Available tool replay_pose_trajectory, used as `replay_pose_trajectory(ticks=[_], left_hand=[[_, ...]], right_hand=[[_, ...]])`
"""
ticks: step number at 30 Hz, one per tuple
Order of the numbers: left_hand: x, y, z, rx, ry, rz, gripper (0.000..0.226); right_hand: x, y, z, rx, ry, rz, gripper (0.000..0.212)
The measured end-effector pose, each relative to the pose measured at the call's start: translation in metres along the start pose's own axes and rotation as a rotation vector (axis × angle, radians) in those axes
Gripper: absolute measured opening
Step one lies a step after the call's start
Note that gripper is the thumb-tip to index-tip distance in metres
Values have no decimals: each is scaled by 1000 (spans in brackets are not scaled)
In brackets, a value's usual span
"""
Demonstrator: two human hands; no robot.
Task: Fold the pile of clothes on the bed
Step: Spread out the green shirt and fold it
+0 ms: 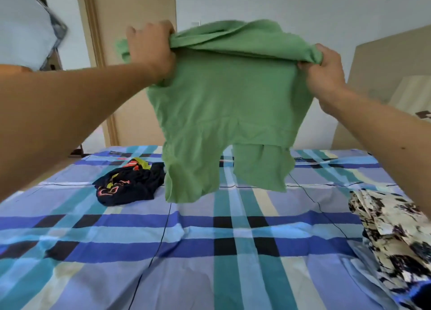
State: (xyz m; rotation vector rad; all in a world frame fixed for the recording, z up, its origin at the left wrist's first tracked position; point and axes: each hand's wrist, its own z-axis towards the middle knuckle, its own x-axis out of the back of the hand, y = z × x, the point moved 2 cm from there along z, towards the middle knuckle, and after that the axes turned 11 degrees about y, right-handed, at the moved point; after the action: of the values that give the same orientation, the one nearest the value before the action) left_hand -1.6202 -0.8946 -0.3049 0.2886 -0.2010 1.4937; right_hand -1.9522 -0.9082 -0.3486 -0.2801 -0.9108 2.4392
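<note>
As left fingers [152, 31] and right fingers [327, 53] pinch its edge, green shirt [221, 104] overhangs bed [210, 251].

White wall [303, 4]; beige door [130, 6] left; tan headboard [384, 60] right; plaid-sheeted bed [210, 251] below.

Beige door [130, 4], white wall [303, 1]

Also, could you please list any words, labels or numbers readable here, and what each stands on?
No text is readable.
On the dark garment: orange print, perhaps lettering, too crumpled and blurred to read.
On the green garment: no text visible.
</note>
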Motion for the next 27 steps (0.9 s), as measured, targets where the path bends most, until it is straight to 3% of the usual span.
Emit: replay_pose_trajectory(ticks=[2,5,8,11,13,14,15,17,23,27], left_hand=[[20,0,-11,-122,-64,-170,28],[40,-1,-74,-253,-486,-437,11],[47,4,-184,-339,-987,-514,8],[41,14,-316,-413,-1476,-453,16],[36,18,-374,-409,-1772,-410,26],[33,19,-390,-406,-1905,-401,34],[31,20,-398,-423,-1988,-438,40],[21,21,-402,-359,-1981,-531,41],[-76,-25,-408,275,-1209,-539,18],[-141,-66,-410,682,-993,-388,23]], right_hand=[[18,-2,-20,-87,-196,196,24],[52,24,-81,-289,-558,302,38],[84,90,-161,-411,-855,-70,50],[104,149,-242,-503,-1406,-496,49],[106,175,-286,-584,-1765,-531,45],[107,184,-301,-654,-1835,-501,45],[107,188,-308,-747,-1849,-453,45],[106,203,-310,-863,-1711,-381,48],[79,235,-277,-746,-852,-416,27],[53,262,-266,-751,-523,-468,27]])
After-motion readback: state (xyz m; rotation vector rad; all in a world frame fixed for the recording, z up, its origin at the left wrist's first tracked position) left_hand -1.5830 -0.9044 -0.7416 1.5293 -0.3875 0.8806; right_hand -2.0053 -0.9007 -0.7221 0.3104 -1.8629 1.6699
